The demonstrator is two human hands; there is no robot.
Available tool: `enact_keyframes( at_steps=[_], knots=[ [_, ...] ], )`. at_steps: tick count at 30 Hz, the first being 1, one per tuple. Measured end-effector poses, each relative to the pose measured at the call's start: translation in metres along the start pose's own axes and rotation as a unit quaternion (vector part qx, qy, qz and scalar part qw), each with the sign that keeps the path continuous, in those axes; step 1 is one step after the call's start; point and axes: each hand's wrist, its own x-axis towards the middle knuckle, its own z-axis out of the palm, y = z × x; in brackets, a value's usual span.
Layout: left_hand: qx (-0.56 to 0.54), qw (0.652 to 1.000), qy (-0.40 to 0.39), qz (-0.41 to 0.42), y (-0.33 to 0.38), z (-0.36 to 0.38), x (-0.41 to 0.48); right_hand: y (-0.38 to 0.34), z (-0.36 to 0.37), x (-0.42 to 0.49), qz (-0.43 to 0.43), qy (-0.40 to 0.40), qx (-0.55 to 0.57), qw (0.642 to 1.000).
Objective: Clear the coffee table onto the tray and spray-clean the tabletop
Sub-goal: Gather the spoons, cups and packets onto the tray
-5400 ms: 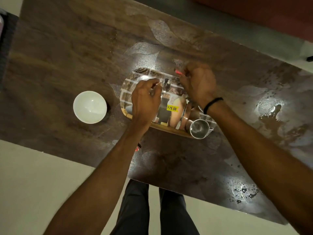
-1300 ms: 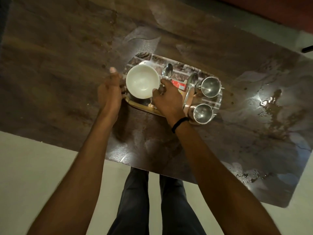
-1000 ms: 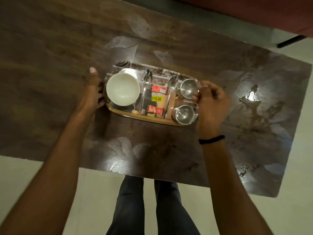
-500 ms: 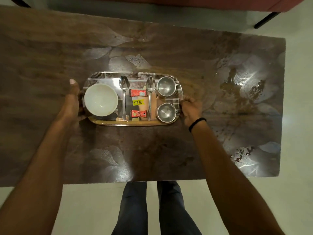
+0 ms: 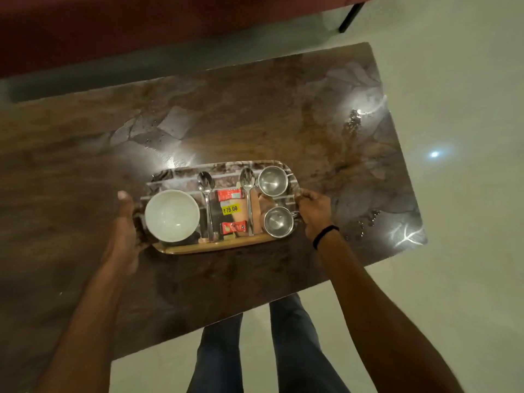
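Hands: my left hand [image 5: 124,222] and right hand [image 5: 313,208] grip the tray [image 5: 215,246] ends.
Risk: seemingly airborne; any tilt slides cups [image 5: 272,181] off.

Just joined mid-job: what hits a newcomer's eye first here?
The patterned rectangular tray at the centre of the dark brown tabletop, gripped at its ends by the left hand and right hand. It carries a white round bowl at left and two steel cups at right. Wet spill glints near the tabletop's right end.
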Motion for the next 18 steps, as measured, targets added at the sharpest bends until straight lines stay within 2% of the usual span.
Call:
enact_keyframes(
  at_steps=[10, 18],
  knots=[
    [0.011, 1.0, -0.02, 0.008, -0.008, 0.153, -0.044, 0.004, -0.149, 0.056, 0.002, 0.051, 0.064, 0.997],
    [0.014, 0.996, -0.086, -0.02, -0.027, 0.275, -0.078, -0.006, -0.266, 0.124, 0.008, 0.106, 0.038, 0.994]
  ],
)
